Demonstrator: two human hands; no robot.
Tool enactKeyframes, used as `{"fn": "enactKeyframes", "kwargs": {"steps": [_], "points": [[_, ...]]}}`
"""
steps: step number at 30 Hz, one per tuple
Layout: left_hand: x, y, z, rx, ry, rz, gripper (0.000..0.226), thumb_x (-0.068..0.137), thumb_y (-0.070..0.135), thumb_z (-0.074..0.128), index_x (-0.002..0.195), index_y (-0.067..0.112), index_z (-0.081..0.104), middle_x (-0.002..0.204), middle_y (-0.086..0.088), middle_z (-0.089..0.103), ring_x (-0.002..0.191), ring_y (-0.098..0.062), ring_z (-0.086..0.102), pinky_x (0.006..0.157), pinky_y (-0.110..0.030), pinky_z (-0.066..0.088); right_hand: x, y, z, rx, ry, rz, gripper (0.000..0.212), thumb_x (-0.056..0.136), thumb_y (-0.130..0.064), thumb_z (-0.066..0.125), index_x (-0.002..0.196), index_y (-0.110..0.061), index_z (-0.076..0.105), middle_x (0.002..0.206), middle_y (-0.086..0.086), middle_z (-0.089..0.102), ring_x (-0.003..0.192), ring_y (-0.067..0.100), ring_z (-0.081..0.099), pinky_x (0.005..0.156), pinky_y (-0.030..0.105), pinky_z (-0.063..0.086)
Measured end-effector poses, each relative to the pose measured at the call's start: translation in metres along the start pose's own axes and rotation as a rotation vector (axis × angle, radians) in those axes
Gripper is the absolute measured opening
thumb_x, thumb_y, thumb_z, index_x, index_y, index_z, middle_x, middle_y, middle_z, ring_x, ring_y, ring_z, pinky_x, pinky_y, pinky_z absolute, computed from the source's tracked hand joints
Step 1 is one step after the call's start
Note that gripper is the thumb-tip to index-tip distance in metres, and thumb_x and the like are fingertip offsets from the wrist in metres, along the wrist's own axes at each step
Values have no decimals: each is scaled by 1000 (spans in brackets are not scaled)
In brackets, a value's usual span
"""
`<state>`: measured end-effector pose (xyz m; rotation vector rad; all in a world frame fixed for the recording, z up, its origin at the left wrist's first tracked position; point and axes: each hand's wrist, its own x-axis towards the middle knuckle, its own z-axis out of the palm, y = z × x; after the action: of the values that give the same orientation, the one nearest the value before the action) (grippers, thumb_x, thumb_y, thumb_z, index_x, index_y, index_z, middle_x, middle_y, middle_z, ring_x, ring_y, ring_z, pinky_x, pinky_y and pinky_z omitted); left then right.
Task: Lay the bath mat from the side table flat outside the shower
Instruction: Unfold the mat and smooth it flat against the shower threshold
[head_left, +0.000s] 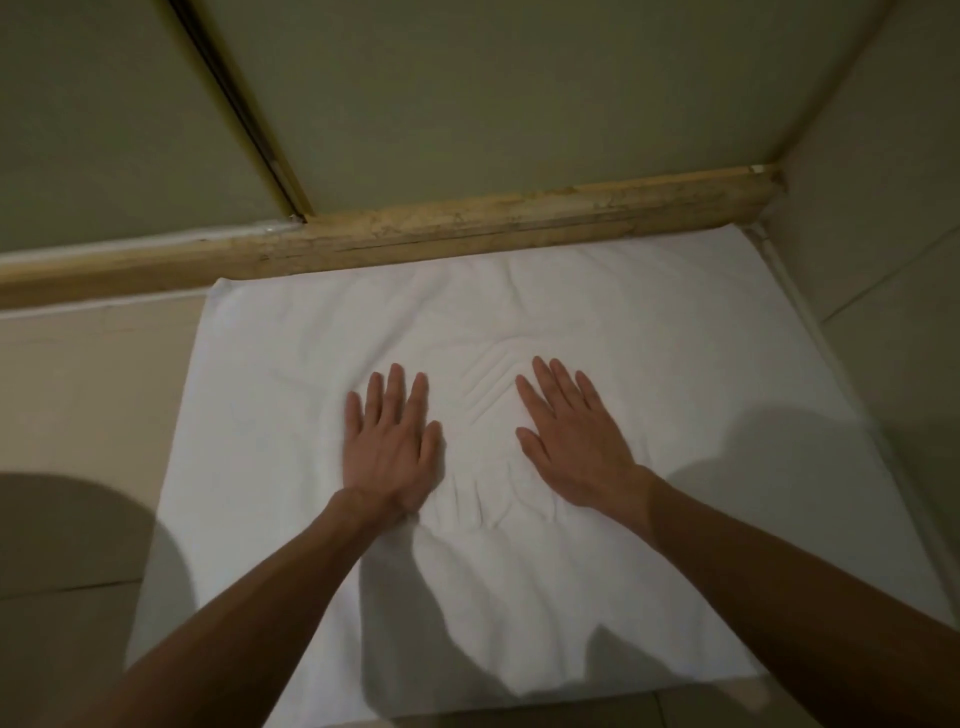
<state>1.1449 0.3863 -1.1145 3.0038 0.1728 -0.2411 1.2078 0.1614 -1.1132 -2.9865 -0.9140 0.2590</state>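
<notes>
Mat (597, 322) spread white on the floor, far edge against the curb (467, 228) at 12 o'clock, so placement looks done. Left hand (389, 441) and right hand (576, 441) press palms down mid-mat, fingers straight, gripping nothing. Ridges between them remain to smooth.

Left hand (390, 447), right hand (574, 441) flat, palms down

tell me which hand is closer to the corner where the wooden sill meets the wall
Right. The right hand lies flat on the bath mat, nearer the person and left of that corner; the left hand lies flat further left, beyond the creases.
</notes>
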Motion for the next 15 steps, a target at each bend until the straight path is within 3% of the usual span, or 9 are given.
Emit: {"fn": "enactKeyframes", "kwargs": {"steps": [7,15], "points": [[-8,-54,-3,5,14,-61,68,90,55,-2,151,26,-6,158,-3,-15,143,-20,-20,116,-42,-14,-1,0,-1,-5,11,-5,64,95,-47,12,151,-15,14,159,12,8,147,26,5,119,44,4],[-23,-111,-7,-25,20,-188,68,90,56,1,151,28,-5,159,-2,-12,143,-18,-19,116,-41,-12,-1,-1,-4,-13,5,-4,71,91,-49,3,151,-14,17,159,12,10,147,27,7,119,43,6]]}}
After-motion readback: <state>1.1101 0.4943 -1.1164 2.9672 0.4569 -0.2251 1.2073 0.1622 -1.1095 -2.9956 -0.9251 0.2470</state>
